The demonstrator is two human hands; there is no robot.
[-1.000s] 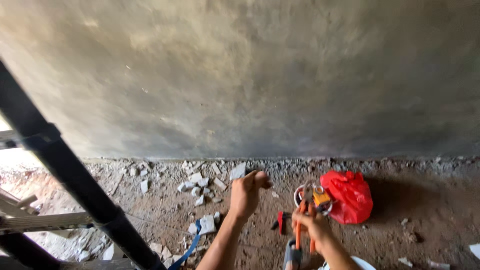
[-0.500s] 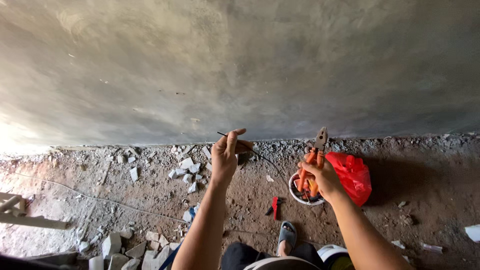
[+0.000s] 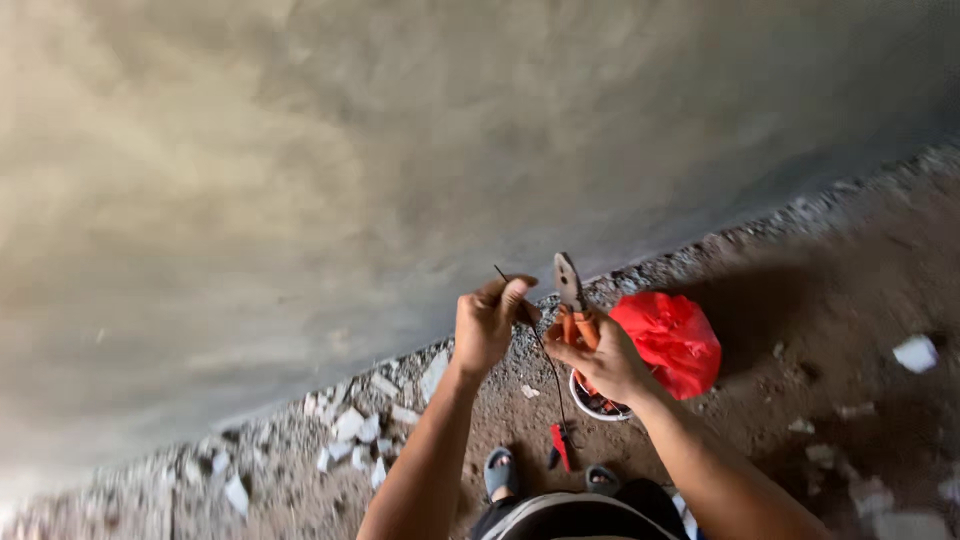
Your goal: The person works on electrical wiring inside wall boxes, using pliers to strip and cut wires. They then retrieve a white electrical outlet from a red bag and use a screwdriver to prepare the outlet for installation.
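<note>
My left hand (image 3: 489,322) is raised in front of a grey plastered wall (image 3: 330,170), pinching a thin dark wire (image 3: 545,360) that sticks up past the fingers and hangs down toward the ground. My right hand (image 3: 604,358) grips orange-handled pliers (image 3: 572,295) with the jaws pointing up, close beside the left hand. The two hands nearly touch.
A red plastic bag (image 3: 672,340) and a white bucket (image 3: 590,403) sit on the dirt floor below. A small red tool (image 3: 560,445) lies near my sandalled feet (image 3: 500,470). Broken white rubble (image 3: 350,425) lines the wall's base; scattered chips (image 3: 915,352) lie at right.
The view has tilted and moved closer to the wall. My hands have come together, with the pliers now right beside the wire in my left hand.
</note>
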